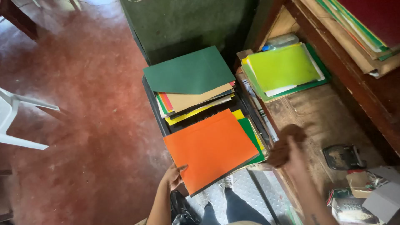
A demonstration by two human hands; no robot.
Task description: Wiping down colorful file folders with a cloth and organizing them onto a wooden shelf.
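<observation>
— left hand (173, 176), low centre of frame, pinches the orange folder (210, 148) by its lower-left corner atop the near stack.
— right hand (286, 146)?
— blurred at right, grip unclear. looks like sorting; next needs a steady lift.

Small brown cardboard box (359, 183) sitting at worktop's lower-right corner, flaps open. Below it, dark printed packet (350, 208) lying flat beside grey box (385, 202). No signs, no screens showing.

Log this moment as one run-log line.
left hand: grips orange folder edge | right hand: blurred, raised, empty | green folder: tops rear stack
</observation>
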